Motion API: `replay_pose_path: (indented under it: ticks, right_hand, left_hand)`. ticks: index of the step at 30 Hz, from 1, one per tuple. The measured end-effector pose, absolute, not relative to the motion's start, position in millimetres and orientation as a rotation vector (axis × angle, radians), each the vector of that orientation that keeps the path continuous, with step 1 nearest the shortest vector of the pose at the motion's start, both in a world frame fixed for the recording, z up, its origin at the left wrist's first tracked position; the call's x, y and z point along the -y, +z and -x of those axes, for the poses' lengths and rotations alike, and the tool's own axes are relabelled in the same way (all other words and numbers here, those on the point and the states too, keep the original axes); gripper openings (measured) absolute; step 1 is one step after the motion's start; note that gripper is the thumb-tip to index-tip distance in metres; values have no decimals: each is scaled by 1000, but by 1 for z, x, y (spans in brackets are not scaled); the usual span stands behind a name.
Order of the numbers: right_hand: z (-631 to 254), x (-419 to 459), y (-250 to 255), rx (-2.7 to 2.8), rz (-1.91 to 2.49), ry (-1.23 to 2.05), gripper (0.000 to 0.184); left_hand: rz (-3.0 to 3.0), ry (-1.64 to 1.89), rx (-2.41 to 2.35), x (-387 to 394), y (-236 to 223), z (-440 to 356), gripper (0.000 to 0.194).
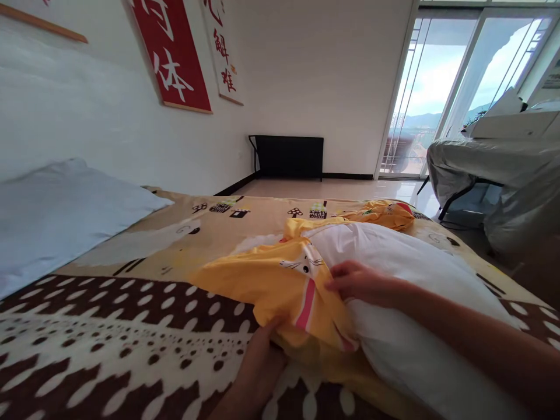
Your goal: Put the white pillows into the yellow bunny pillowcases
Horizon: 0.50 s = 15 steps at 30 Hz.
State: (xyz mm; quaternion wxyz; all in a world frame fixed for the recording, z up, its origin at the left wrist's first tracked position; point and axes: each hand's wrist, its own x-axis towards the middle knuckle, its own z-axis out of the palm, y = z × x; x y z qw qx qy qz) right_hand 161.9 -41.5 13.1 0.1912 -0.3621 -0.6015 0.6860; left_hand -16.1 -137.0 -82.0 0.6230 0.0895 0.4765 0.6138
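A yellow pillowcase (258,274) with a cartoon animal face and a pink stripe covers one end of a white pillow (406,256). The rest of the pillow is bare and stretches to the right toward me. My left hand (262,353) grips the near lower edge of the pillowcase, its fingers partly hidden under the cloth. At the pillowcase's open edge, my right hand (361,283) pinches the yellow fabric where it meets the white pillow. The pillowcase's left corner lies flat and looks unfilled.
Beneath lies a bed with a patterned brown and beige sheet (144,297). Another white pillow (70,216) rests at left against the wall. A crumpled yellow cloth (385,214) is at the bed's far edge. Plastic-covered furniture (494,157) stands at right, a black panel (289,157) beyond.
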Motion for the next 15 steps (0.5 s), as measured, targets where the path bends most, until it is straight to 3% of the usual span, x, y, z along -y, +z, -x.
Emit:
replay_pose_path:
  ticks: [2,6,11,15]
  right_hand:
    - [-175,62,10,1865,866,2008,19]
    - [-182,77,5,2023,820,2059,24]
    - [-185,56,21,2585,897,1336,17]
    - [-209,47,41,2667,1015,1342,12]
  left_hand:
    - [-184,1457,-1034,137,-79,8,23]
    - [-150,1578,-1148,113,-56,-1,19]
    - [-202,1801,-1071,67,-8,12,22]
    - [-199,1905,-1109,56,-17,30,24]
